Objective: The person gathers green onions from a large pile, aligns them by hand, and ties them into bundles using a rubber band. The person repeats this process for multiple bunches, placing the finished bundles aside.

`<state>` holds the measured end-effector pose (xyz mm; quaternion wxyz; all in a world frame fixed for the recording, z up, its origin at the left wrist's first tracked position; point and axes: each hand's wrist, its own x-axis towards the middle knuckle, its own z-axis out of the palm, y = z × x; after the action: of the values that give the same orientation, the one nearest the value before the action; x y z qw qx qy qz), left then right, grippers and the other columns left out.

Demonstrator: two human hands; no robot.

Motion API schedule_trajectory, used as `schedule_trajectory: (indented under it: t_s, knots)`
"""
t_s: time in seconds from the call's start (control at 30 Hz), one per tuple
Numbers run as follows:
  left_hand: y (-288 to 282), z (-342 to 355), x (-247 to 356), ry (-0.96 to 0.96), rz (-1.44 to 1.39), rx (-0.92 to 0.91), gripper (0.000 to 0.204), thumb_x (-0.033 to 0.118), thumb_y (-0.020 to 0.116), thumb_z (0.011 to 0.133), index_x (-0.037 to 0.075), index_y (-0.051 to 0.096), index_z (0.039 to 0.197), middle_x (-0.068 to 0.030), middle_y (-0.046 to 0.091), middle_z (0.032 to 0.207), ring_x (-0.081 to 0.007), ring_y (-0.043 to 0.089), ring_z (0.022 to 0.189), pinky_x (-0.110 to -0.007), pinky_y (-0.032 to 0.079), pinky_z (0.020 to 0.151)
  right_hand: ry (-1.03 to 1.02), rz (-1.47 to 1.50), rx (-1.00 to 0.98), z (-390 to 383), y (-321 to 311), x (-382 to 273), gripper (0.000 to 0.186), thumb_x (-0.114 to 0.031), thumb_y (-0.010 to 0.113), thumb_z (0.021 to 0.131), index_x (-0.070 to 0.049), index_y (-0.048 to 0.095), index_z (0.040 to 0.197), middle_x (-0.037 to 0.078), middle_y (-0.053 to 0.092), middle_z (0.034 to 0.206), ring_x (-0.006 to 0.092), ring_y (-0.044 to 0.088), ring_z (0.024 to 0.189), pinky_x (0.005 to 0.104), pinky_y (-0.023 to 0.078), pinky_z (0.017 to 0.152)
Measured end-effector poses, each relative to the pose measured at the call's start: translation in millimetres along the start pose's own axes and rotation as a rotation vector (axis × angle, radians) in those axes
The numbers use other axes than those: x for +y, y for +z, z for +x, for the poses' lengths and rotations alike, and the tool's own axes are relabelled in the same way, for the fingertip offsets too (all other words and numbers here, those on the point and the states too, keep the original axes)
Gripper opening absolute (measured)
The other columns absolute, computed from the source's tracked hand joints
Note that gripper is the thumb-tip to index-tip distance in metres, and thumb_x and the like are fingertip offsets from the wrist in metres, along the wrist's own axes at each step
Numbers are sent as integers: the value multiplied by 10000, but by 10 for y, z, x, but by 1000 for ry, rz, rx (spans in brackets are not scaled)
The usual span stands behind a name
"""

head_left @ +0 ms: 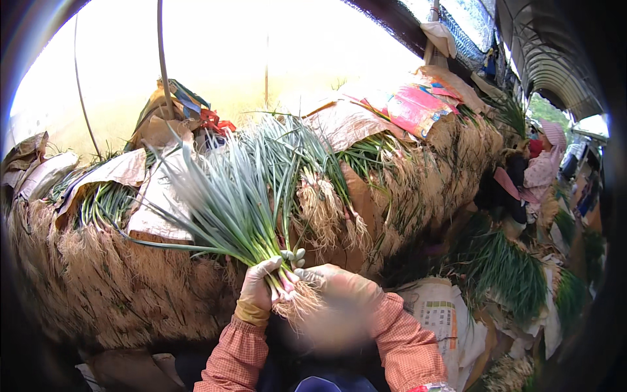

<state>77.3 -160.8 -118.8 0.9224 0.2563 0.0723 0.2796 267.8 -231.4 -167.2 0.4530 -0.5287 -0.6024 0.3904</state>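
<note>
A bunch of scallions [251, 225] is in front of me, with long green leaves fanning up and to the left. Its pale bulbs and stringy roots [297, 304] point down toward me. My left hand [258, 287], in a pale glove, is closed around the stalks just above the bulbs. From the right, my gloved right hand [343, 284] grips the bunch beside the bulbs and roots. Its fingers are partly hidden, and a blurred patch covers the area just below it. More scallions [320, 189] lie on the heap behind the bunch, roots hanging toward me.
A long, high pile of scallions [117, 281] runs across, roots outward, partly covered by sacks [346, 124] and a pink package [418, 111]. At right are green bundles [503, 268] and a white printed sack [434, 313]. Another person [545, 157] in a pink head covering sits beyond.
</note>
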Motion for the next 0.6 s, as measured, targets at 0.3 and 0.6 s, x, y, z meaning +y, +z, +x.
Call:
schedule_trajectory:
  t_s: [0.3,0.6]
  knots:
    - [-255,-109,-64,104,21,123,281,90,621,841,-41,593,1089,-181,671,904,-313,659,801,-412,578,711,-126,-507,451,582,190,-262,341,-361,526,1006,-55,650,917,51,673,716,103,575,541,268,457,495]
    - [-192,-291,-76,24,-82,3,296,131,614,851,-68,608,1071,-213,668,1057,-294,669,903,-402,579,783,169,845,174,511,363,-314,236,-263,570,990,-47,638,1054,-43,563,617,29,468,449,178,343,392]
